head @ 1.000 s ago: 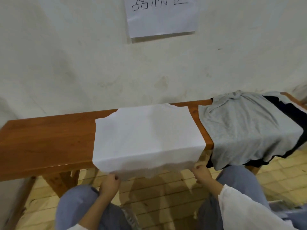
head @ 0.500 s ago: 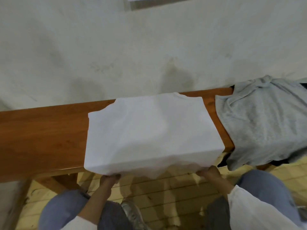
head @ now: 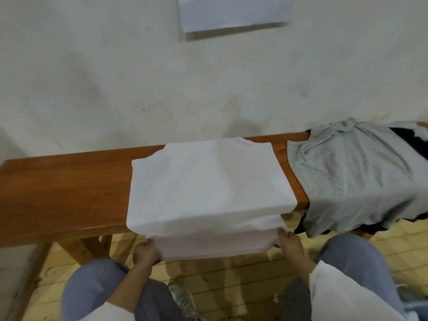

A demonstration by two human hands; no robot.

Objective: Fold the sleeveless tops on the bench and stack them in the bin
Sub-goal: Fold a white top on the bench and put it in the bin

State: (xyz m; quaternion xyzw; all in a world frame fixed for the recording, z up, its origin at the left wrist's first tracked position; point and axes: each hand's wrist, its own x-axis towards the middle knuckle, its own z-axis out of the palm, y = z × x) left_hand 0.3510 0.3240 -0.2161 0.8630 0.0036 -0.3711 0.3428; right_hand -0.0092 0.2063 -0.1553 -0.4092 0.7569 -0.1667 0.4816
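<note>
Right now your left hand point(head: 144, 251) is curled round the left end of the hanging hem of the white top point(head: 208, 186). Your right hand point(head: 289, 243) pinches the right end of that same hem. Both hands are clenched on the cloth, just below the front edge of the tabletop point(head: 58, 188). Between them the hem hangs in a doubled layer.

Above your hands the rest of the white top lies flat across the tabletop. Its neckline is at the far side by the wall point(head: 115, 89), and its left and right sides are folded in to straight edges.

Beyond your right hand a grey top point(head: 356, 177) is spread loose and wrinkled over the tabletop, near the white top but not touching it, with its near edge drooping past the front. Dark cloth point(head: 414, 140) shows from under the grey top's far right side.

Out past your left hand the wood is bare. High on the wall, above the white top, hangs a sheet of paper point(head: 234, 12). Below your hands are your knees in blue jeans point(head: 92, 281) and a plank floor point(head: 231, 274).
</note>
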